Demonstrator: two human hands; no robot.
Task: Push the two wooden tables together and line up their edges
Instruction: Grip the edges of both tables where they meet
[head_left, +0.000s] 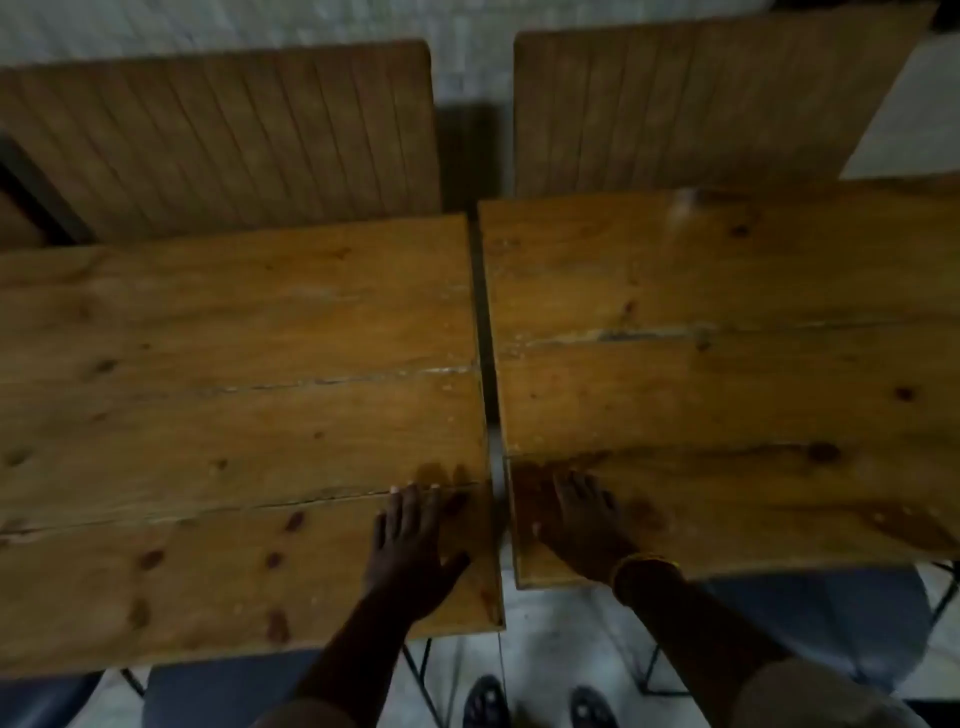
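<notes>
**Two tables nearly joined, a flat palm on each**

From the head camera we look down on two wooden tables side by side. The left table (218, 415) fills the lower left of the picture, its top made of long planks with dark knots and pale seams. The right table (727, 364) sits just beside it, with a narrow dark gap (483, 322) running between their inner edges. The edges are not level: the right table's near edge lies farther from us than the left table's, and its far edge also reaches farther away. Beyond each table stands a slatted wooden bench (223, 140) on the left and a second bench (691, 104) on the right, well apart from each other. The floor (470, 62) is pale, and the picture is dim and somewhat blurred. Thin dark metal legs (418, 670) show under the near edges, and a pair of dark shoes (537, 706) stands on the floor below the gap.

Our left hand (410, 551) lies flat, fingers spread, palm down on the near inner corner of the left table, gripping nothing. Our right hand (582, 519) also rests open and flat on the near inner corner of the right table, with a yellow bangle (647, 564) at the wrist.
</notes>
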